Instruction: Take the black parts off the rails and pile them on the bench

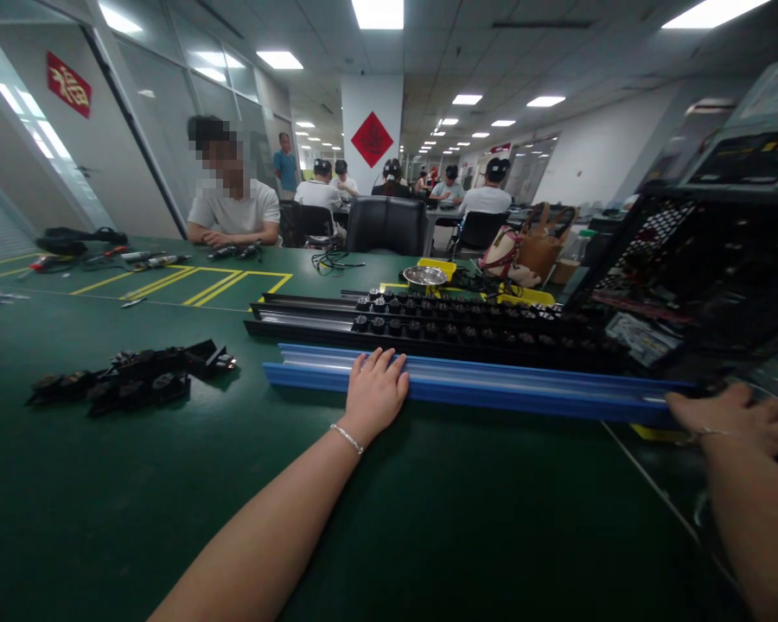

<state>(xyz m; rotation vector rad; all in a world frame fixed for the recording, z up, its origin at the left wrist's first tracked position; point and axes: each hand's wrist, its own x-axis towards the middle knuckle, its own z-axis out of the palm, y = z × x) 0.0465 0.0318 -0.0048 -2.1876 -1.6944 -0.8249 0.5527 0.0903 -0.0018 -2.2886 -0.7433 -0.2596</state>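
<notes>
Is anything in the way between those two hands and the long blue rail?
Nothing visible: the left hand rests directly on the blue rail, and the right hand is at its right end with nothing seen between them. The black rails lie along its far side, not between it and the hands.

A smooth, plastic-looking blue channel [493,387] gleams on a low-sheen green tabletop [389,518]. Beyond it I see dull black rails [302,330], a polished metal dish [426,276] on the far side, and a black leather-like chair [387,226] with a soft gloss.
</notes>
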